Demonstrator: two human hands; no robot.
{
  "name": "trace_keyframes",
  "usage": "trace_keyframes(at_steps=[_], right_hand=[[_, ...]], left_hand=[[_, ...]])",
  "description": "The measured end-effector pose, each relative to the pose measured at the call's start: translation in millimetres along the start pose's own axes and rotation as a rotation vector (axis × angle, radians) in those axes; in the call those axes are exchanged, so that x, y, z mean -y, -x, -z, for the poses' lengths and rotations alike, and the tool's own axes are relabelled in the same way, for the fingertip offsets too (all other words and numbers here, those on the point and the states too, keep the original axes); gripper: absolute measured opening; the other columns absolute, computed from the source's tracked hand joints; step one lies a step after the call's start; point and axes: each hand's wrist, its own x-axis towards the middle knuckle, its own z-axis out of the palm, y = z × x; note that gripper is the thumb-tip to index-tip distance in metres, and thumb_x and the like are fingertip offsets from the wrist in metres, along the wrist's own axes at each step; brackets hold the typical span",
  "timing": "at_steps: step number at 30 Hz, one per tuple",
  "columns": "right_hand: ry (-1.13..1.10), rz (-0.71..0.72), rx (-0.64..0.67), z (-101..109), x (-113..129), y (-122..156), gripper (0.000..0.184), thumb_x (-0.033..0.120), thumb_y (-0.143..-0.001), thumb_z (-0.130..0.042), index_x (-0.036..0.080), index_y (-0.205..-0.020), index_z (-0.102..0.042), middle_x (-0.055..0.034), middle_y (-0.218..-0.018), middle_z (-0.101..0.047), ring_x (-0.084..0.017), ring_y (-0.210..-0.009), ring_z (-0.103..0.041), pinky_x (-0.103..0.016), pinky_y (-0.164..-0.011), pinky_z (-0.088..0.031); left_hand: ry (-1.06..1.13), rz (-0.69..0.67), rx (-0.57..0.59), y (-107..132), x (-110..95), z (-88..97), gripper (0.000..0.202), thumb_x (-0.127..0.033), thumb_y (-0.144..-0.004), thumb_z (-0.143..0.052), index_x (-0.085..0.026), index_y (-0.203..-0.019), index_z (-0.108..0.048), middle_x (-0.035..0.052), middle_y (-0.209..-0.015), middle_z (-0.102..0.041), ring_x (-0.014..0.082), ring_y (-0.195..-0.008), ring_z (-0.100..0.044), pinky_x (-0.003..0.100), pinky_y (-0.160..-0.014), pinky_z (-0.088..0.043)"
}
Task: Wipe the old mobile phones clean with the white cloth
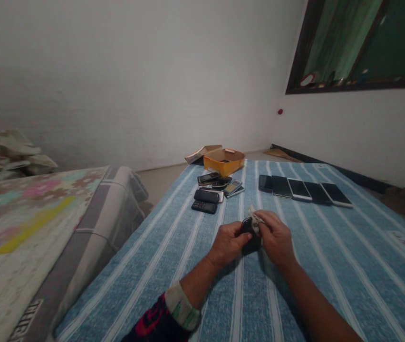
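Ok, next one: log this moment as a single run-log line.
left hand: holds black phone | right hand: pinches white scrap at phone | nearby: keypad phones, smartphones, orange cardboard box | surface: blue striped cloth

Five smartphones (299, 189) lie on striped blue bedding (331, 256).

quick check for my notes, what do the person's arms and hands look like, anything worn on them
The left hand and right hand are bare, with no gloves. The left sleeve, dark fabric with a pink and green pattern, ends in a cream cuff with green stripes. The right forearm shows no sleeve.
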Motion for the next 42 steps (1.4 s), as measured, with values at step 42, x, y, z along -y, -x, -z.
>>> trace_keyframes(at_steps=[42], right_hand=[[-0.112,-0.099,-0.126,-8,4,4,0.026,0.024,-0.082,-0.057,0.021,-0.1,-0.076,-0.0083,-0.103,-0.072,-0.023,-0.099,-0.067,-0.041,-0.09,-0.053]], left_hand=[[0.027,-0.078,-0.108,-2,-12,-4.9,0.035,-0.037,-0.089,-0.055,-0.012,-0.104,-0.074,0.0089,-0.099,-0.075,0.0231,-0.094,-0.066,0.033,-0.089,-0.048]])
